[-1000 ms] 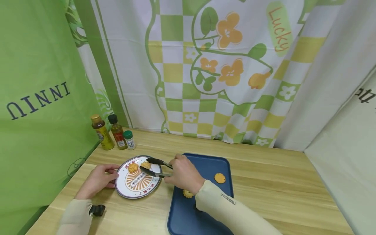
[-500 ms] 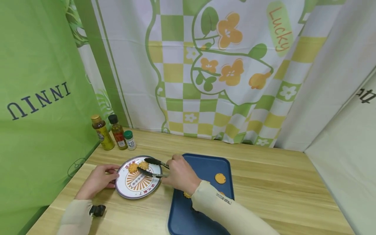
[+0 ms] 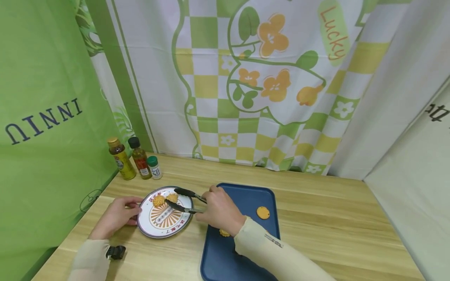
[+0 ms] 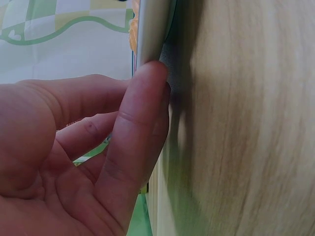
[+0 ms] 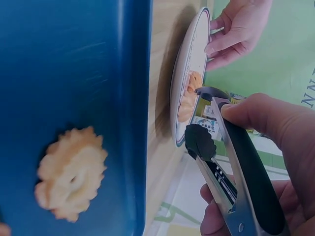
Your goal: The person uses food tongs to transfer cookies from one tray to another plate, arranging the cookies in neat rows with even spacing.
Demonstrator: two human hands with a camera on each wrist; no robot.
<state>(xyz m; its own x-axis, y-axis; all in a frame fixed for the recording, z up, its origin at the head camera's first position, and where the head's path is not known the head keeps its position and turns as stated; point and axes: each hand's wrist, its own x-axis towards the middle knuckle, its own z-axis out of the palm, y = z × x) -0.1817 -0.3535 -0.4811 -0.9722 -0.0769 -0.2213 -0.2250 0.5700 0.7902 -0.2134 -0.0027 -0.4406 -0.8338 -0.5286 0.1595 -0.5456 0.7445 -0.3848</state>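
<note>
Head view: bottles [image 3: 142,163] (capped) stand beyond the plate [image 3: 166,219].

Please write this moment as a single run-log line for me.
left hand: holds plate by its rim | right hand: holds tongs, tips parted | plate: two cookies | blue tray: more cookies

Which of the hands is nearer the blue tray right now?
Right. The right hand, holding the tongs, appears over the left edge of the blue tray; the left hand is farther off, at the left rim of the plate.
</note>
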